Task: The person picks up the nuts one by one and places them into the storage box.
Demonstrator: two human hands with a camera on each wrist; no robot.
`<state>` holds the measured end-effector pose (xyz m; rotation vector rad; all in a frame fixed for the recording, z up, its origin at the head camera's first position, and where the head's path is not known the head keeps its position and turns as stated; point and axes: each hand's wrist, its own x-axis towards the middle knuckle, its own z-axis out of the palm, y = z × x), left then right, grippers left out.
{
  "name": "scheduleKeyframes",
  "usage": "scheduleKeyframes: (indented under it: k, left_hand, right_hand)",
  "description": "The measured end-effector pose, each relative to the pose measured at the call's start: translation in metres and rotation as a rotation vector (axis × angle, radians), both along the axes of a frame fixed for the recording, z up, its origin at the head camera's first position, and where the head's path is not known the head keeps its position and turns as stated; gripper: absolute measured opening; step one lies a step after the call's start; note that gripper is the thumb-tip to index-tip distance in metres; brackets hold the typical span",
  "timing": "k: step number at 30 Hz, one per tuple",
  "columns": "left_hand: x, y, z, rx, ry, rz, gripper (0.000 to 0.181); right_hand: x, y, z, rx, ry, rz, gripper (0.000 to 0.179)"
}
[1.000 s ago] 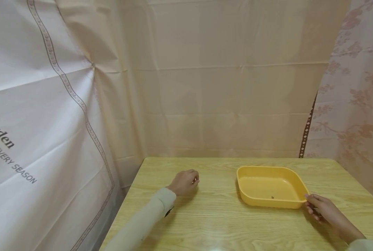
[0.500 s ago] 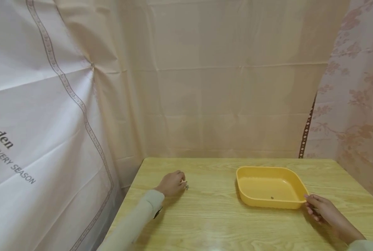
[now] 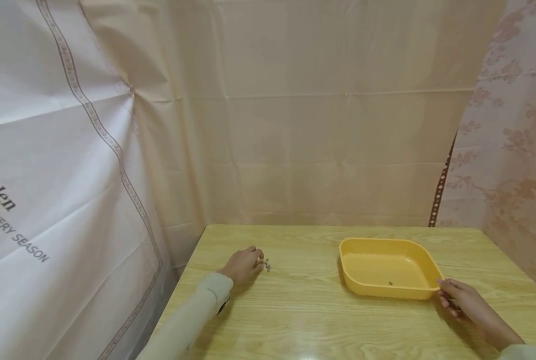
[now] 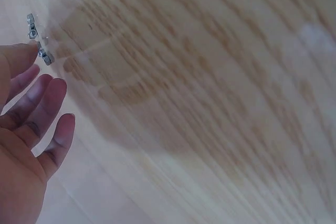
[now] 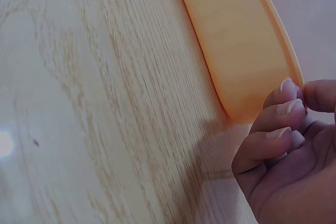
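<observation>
Several small metal nuts lie close together on the wooden table, just off my left fingertips. My left hand reaches over the table with bent, spread fingers. In the left wrist view its thumb tip overlaps the nuts; whether it touches them is unclear, and the index finger is mostly hidden. A shallow yellow tray sits at the right, with one small dark nut on its floor. My right hand pinches the tray's near right corner; the right wrist view shows thumb and fingertips at its rim.
The light wood-grain table ends at a straight back edge. Beige cloth hangs behind it, with a printed white cloth at the left and a floral cloth at the right.
My left hand has drawn back left, and the metal nuts have come into sight beside its fingertips. The right hand and the tray stay where they were.
</observation>
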<state>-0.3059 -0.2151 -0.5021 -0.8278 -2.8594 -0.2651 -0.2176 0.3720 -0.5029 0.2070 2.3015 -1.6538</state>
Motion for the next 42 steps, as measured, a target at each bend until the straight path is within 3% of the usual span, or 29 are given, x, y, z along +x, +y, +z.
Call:
scheduleKeyframes:
  k: [8, 20, 25, 29, 35, 42]
  left_hand:
    - [-0.001, -0.001, -0.005, -0.02, -0.009, -0.007, 0.006]
    - [0.003, -0.001, -0.003, -0.031, -0.023, 0.051, 0.008]
    - [0.004, -0.001, 0.002, -0.045, -0.08, 0.057, 0.009]
    - [0.007, -0.001, 0.007, -0.062, -0.138, 0.055, 0.005]
    - [0.011, -0.002, 0.011, -0.056, -0.183, 0.043, 0.014]
    - [0.007, -0.003, 0.008, -0.077, -0.153, 0.01, 0.015]
  right_hand:
    - [0.0, 0.0, -0.003, -0.004, 0.004, 0.012, 0.042]
    - [0.002, -0.001, -0.003, -0.007, 0.003, 0.01, 0.042]
    - [0.003, -0.002, -0.003, -0.004, 0.007, 0.006, 0.042]
    - [0.003, -0.002, -0.002, -0.001, 0.011, 0.006, 0.043]
    - [0.002, -0.001, 0.0, 0.008, 0.01, 0.0, 0.043]
    - [0.001, 0.0, -0.001, 0.005, 0.013, 0.005, 0.043]
